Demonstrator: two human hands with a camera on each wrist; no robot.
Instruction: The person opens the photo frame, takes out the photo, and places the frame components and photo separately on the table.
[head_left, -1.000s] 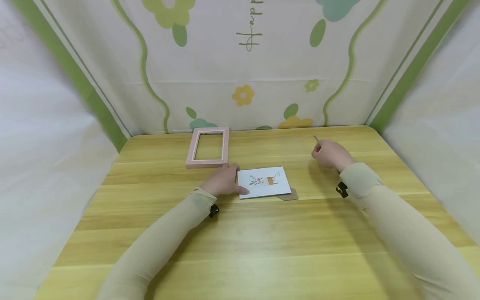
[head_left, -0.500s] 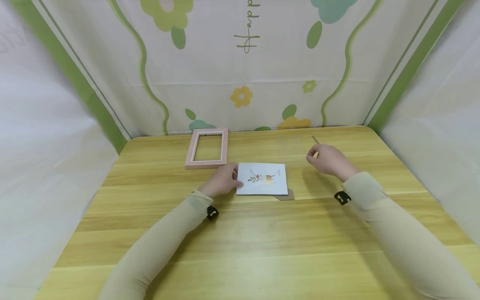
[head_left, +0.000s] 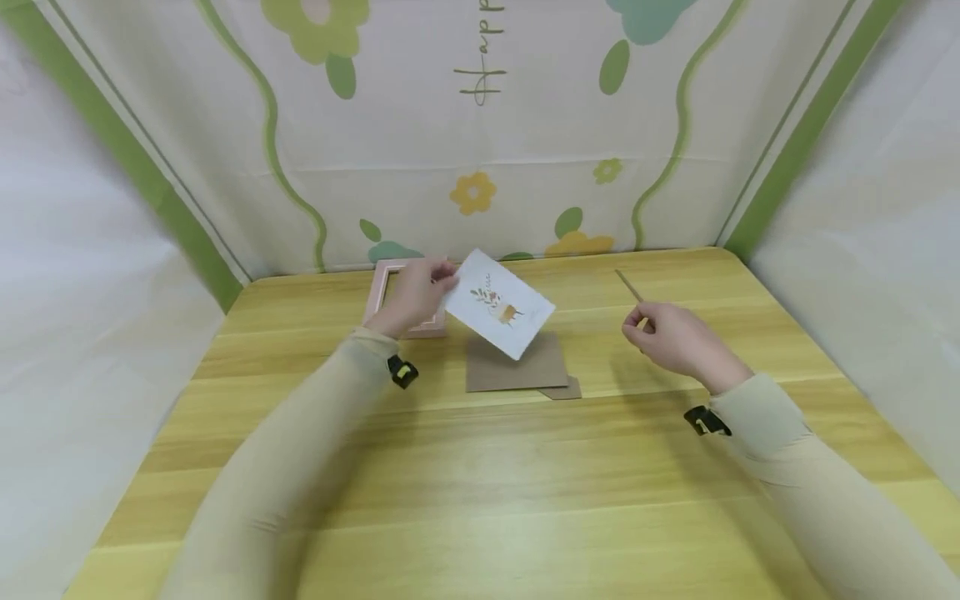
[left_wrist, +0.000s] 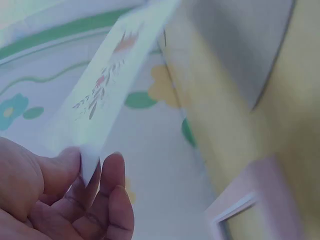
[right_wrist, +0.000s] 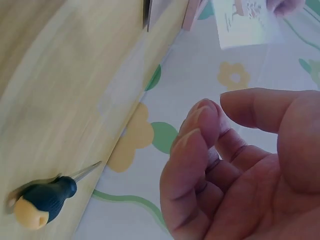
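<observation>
My left hand (head_left: pixel 416 292) pinches a white picture card (head_left: pixel 504 304) by its corner, thumb on one side and fingers on the other in the left wrist view. The card, printed with a potted plant, hangs tilted above a brown backing board (head_left: pixel 517 367) on the table. Behind that hand lies a pink picture frame (head_left: pixel 377 296), partly hidden. My right hand (head_left: pixel 675 337) hovers over the right side, fingers loosely curled and nothing between them. Past it a screwdriver (right_wrist: pixel 47 200) with a dark and orange handle lies on the table; in the head view only its thin shaft shows.
The board's folded-out stand (head_left: pixel 566 389) sticks out at its front right corner. A faint clear sheet (right_wrist: pixel 122 80) lies near the table's back edge. A flowered curtain (head_left: pixel 420 167) rises behind the wooden table (head_left: pixel 480 500).
My left hand has lifted the picture card off the brown board, up and to the left, tilting it. The right hand has shifted slightly toward me, showing more of the screwdriver's shaft.
</observation>
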